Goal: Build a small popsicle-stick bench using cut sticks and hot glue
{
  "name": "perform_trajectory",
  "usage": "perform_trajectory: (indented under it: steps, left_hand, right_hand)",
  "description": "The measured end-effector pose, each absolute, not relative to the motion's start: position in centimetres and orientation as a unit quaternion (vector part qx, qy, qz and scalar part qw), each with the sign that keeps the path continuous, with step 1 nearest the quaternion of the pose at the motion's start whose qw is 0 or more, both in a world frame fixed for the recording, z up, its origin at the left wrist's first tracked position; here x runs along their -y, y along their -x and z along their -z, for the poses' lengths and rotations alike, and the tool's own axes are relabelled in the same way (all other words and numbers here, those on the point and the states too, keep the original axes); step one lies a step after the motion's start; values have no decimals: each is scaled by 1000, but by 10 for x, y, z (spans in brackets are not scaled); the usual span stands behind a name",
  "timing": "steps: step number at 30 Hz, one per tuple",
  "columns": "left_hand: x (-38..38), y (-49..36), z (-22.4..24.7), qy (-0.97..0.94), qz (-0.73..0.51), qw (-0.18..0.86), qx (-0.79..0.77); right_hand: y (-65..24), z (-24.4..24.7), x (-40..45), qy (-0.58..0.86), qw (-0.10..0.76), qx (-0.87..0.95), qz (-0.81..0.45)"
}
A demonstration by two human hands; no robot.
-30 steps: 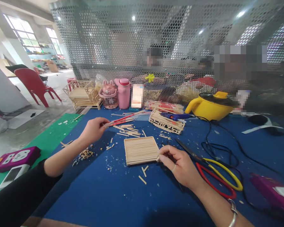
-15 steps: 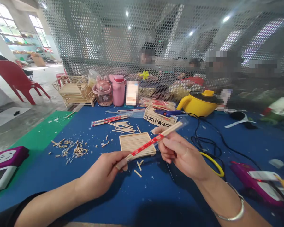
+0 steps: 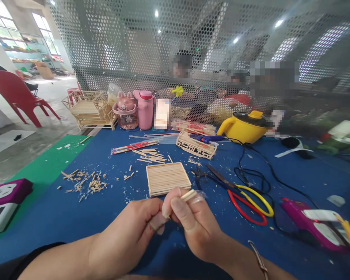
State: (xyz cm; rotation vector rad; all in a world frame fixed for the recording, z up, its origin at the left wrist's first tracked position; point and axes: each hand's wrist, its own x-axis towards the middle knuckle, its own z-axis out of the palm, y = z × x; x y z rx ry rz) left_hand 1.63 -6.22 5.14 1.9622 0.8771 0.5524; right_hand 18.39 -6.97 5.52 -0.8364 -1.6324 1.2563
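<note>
Both my hands are together low in the middle, just in front of a panel of wooden sticks (image 3: 167, 177). My right hand (image 3: 196, 227) is closed round a pair of chopsticks (image 3: 189, 195), whose pale ends and loose clear wrapper stick out past the thumb. Against it, my left hand (image 3: 134, 225) pinches the near end of the same packet; the fingers mostly hide that part. To the right of the hands lie scissors (image 3: 221, 178) with red and yellow handles, beside dark pliers (image 3: 200, 175).
Short stick offcuts (image 3: 96, 182) litter the left. Cut sticks (image 3: 150, 156), wrapped chopsticks (image 3: 131, 147) and a small stick frame (image 3: 195, 146) lie beyond the panel. Farther back stand a pink bottle (image 3: 146, 112) and a yellow pot (image 3: 243, 128). A black cord (image 3: 271, 163) crosses the right side.
My right hand has come down and left to meet the left hand, bringing the chopsticks low. The red-banded wrapper is now mostly hidden, and the scissors and pliers are uncovered.
</note>
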Motion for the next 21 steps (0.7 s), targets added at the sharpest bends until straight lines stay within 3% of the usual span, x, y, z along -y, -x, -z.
perform_trajectory:
  steps: [4, 8, 10, 14, 16, 18, 21]
  left_hand:
    - [44, -16, -67, -694, -325, 500, -402]
    - [26, -15, -74, -484, -515, 574, -414]
    - [23, -18, -72, -392, -543, 625, -402]
    - [11, -14, -70, -303, -579, 663, -365]
    - [-8, 0, -76, -315, -607, 619, -386]
    - [-36, 22, -83, -385, -644, 468, -467]
    - [-80, 57, -85, -413, -646, 379, -518]
  right_hand:
    - [-183, -55, 60, 373, 444, 615, -534]
    - [-173, -48, 61, 454, 297, 634, -552]
    - [-164, -46, 65, 461, 233, 678, -523]
    - [-153, -45, 78, 479, 193, 692, -504]
    - [-152, -42, 86, 488, 161, 675, -529]
    - [-152, -38, 94, 491, 123, 653, -564]
    - [-153, -30, 99, 500, 111, 600, -615]
